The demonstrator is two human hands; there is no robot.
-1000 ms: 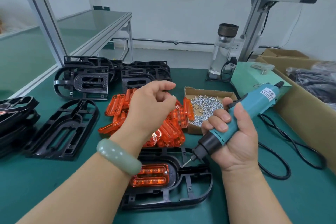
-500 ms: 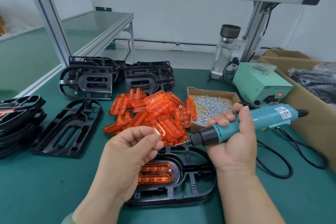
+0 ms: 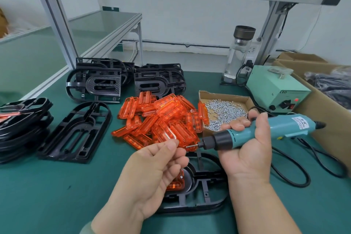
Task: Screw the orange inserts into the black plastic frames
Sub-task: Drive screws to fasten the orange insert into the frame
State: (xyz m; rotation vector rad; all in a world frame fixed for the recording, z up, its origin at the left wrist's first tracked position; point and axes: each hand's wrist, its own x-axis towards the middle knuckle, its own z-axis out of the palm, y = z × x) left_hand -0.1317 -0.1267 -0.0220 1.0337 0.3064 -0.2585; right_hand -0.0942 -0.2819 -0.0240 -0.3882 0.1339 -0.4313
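A black plastic frame (image 3: 207, 194) lies on the green mat in front of me, with an orange insert (image 3: 175, 184) seated in it, mostly hidden by my left hand. My right hand (image 3: 247, 154) grips a teal electric screwdriver (image 3: 252, 133) held almost level, its bit pointing left. My left hand (image 3: 157, 169) is palm up just left of the bit, thumb and fingertips pinched together right at the bit's tip; what they pinch is too small to see. A heap of loose orange inserts (image 3: 163, 119) lies behind my hands.
A cardboard tray of screws (image 3: 226, 112) sits right of the heap. Empty black frames lie at the left (image 3: 76, 133) and stand stacked at the back (image 3: 98, 81). A green power unit (image 3: 275, 85), a glass bottle (image 3: 239, 55), a black cable (image 3: 296, 175) and a big carton (image 3: 330, 125) fill the right side.
My left hand came back from the screw tray and turned palm up at the bit. My right hand lifted the screwdriver off the frame and swung it nearly level.
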